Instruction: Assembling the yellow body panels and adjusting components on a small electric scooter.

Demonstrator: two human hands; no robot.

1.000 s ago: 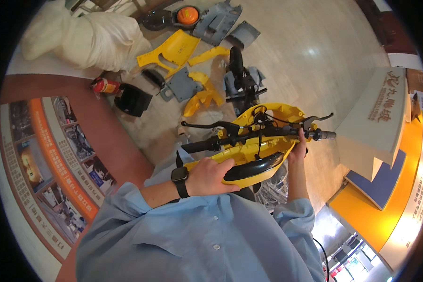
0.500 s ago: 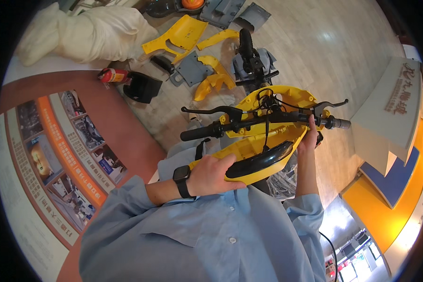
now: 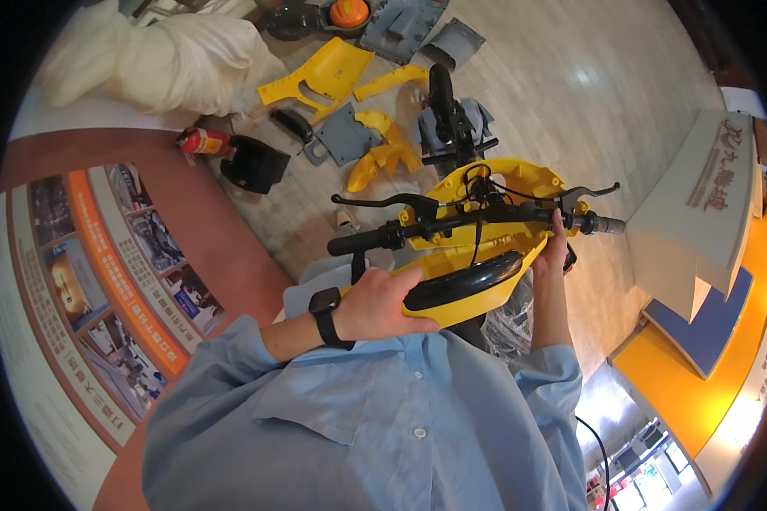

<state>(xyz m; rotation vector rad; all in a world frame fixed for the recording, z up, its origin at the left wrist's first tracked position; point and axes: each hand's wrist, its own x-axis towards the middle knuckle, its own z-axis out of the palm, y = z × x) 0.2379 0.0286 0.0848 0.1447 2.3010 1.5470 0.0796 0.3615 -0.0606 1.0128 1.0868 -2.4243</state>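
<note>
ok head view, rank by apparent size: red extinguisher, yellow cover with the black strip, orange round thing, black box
1. Held yellow cover
2. Black box
3. Red extinguisher
4. Orange round thing
The cover is nearest the camera, which may exaggerate it.

Red cylindrical fire extinguisher [image 3: 203, 141] at left edge of pale wood-look floor [image 3: 571, 111]; bulky cream draped cloth [image 3: 166, 64] toward its upper-left corner. Flat blue rectangular board [image 3: 706, 324] on orange counter [image 3: 669, 379], at the counter's left edge, beside angular white stand [image 3: 677, 230].
</note>
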